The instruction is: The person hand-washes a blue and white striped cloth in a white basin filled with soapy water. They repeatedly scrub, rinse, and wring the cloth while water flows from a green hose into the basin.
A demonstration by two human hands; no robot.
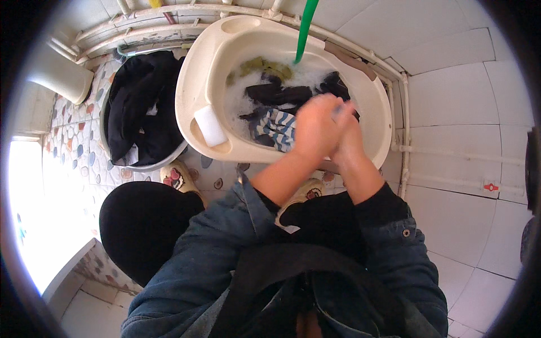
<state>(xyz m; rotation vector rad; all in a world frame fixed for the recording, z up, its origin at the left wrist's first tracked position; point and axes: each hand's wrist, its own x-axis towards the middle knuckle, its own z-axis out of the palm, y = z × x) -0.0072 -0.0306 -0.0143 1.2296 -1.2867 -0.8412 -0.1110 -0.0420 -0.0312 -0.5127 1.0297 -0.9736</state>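
My left hand (316, 124) and my right hand (349, 137) are pressed together over the near side of a cream plastic baby bathtub (192, 76). Both are blurred. A small dark blue patch shows between the fingers, too little to tell what it is. Soapy water fills the tub. In it lie a blue-and-white striped cloth (275, 126), just left of my left hand, dark garments (277, 94) and an olive-green cloth (264, 67). A green hose (305, 31) comes down from above, its end at the foamy water.
A white block (210, 125), maybe a sponge, rests in the tub's left rim recess. Left of the tub, a basin (162, 164) holds black clothes (143, 105). Behind it lies a green-handled brush (135, 51). White pipes (405, 126) run along the tiled wall. My shoes (179, 175) are below the tub.
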